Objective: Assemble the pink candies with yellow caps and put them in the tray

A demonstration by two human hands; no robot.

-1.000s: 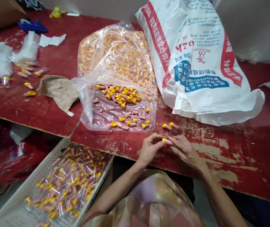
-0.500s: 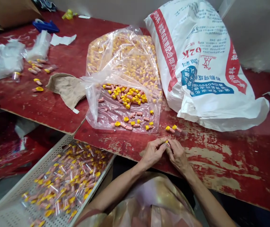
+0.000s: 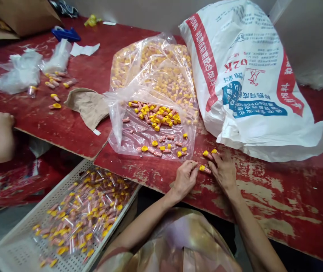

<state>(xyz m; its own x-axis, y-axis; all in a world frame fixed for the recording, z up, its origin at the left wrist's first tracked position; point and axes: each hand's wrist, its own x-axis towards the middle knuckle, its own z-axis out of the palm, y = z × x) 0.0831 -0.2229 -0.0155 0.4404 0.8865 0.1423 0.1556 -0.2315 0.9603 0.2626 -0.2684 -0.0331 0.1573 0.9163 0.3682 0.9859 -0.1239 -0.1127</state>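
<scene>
Between my hands, a small capped tube [image 3: 206, 169] with a yellow cap and pink-and-white contents lies on the red table. My left hand [image 3: 185, 180] is beside it, thumb and forefinger drawn together; whether anything is between them I cannot make out. Fingers apart, my right hand [image 3: 225, 172] reaches over the table to the right, its fingertips at another yellow-capped tube [image 3: 214, 151]. A similar tube [image 3: 207, 154] lies just left of those fingertips. Beyond my hands, an open clear plastic bag [image 3: 152, 90] holds a heap of such pieces.
A white printed sack [image 3: 252, 79] stands at the right. Lower left, a white perforated crate [image 3: 11, 241] holds many capped tubes. A beige cloth [image 3: 86, 105], clear bags [image 3: 22, 71] and a blue tape dispenser [image 3: 65, 34] lie on the left. Another person's arm [image 3: 2, 139] is at the left edge.
My hands have parted. The tube they held together now lies on the table between them, and my right hand has moved right and forward to the other tubes. The view has shifted slightly.
</scene>
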